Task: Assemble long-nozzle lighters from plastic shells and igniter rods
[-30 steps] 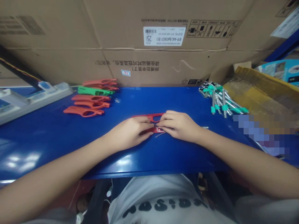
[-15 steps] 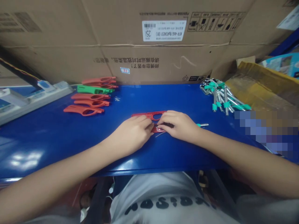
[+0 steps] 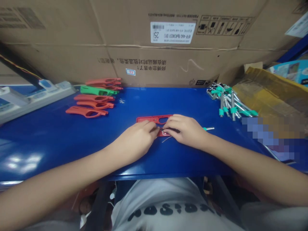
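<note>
My left hand [image 3: 139, 138] is closed on the left part of a red lighter casing half [image 3: 166, 133], which lies on the blue table. From the right, my right hand [image 3: 186, 130] pinches at a thin white wire [image 3: 164, 132] over that half; its fingertips partly hide the spot. A metal tube with a teal band [image 3: 209, 128] sticks out to the right from under my right hand. Just behind the fingers rests a second red casing half [image 3: 154, 119] with an oval opening. A thin grey strand [image 3: 166, 139] pokes out in front of the casing.
Several red and orange lighter casings [image 3: 86, 111] and a green one [image 3: 97, 90] lie at the back left, beside a white power strip [image 3: 38, 101]. Metal tubes with teal bands [image 3: 233, 102] are piled at the back right near a yellow-taped box [image 3: 276, 93]. Cardboard [image 3: 130, 29] stands behind.
The view has shifted slightly. Both hands stay over the casing half, with only tiny finger movement; the thin grey strand in front of it shows a little differently.
</note>
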### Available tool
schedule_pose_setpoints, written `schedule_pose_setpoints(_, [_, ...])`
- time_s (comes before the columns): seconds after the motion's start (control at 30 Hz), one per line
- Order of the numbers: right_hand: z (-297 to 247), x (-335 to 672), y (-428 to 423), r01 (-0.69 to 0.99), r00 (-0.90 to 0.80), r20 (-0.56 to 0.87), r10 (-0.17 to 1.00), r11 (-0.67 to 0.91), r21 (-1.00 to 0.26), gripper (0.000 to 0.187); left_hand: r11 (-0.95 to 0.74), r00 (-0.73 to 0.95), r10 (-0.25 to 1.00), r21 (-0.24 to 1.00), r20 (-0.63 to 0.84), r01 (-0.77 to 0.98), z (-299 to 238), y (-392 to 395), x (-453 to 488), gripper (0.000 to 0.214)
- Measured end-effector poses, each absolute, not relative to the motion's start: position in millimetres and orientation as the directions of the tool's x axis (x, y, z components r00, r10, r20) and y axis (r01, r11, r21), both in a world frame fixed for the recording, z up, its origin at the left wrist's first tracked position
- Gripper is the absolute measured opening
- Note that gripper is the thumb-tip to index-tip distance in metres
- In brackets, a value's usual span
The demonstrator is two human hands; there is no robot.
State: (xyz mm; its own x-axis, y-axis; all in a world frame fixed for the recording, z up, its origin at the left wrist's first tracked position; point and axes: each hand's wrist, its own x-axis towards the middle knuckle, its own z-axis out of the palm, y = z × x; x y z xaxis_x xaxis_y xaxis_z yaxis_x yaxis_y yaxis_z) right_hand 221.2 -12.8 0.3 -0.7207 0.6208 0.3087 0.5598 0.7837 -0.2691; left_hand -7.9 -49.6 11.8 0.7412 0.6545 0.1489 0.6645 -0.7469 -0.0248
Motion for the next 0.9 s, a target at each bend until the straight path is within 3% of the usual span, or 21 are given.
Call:
schedule_pose_setpoints(0.17, [5.2, 225.6, -12.0, 0.571, -0.706, 0.288, 0.647, 0.76, -0.31, 0.013, -0.749, 0.725, 0.662, 0.136, 0.19, 0.648, 11.3, -43.4, -13.0, 0.032])
schedule_pose_setpoints(0.33, [12.5, 227.0, -11.1, 0.611, -0.698, 0.265, 0.665, 0.746, -0.264, 0.015, -0.765, 0.75, 0.637, 0.029, 0.181, 0.643, 4.6, -43.7, -11.4, 0.034])
schedule_pose_setpoints(0.47, [33.4, 243.1, -5.0, 0.662, -0.676, 0.134, 0.725, 0.677, -0.323, 0.018, -0.761, 0.753, 0.635, -0.025, 0.175, 0.648, 3.6, -46.2, -10.7, 0.036])
schedule_pose_setpoints(0.67, [52.5, 275.3, 8.4, 0.606, -0.777, -0.131, 0.616, 0.676, -0.419, 0.01, -0.755, 0.725, 0.656, 0.159, 0.211, 0.637, 3.8, -43.6, -15.4, 0.034])
schedule_pose_setpoints(0.9, [46.1, 273.4, 5.6, 0.623, -0.774, -0.117, 0.622, 0.715, -0.317, 0.01, -0.769, 0.74, 0.639, 0.213, 0.212, 0.603, 2.9, -40.6, -16.1, 0.032])
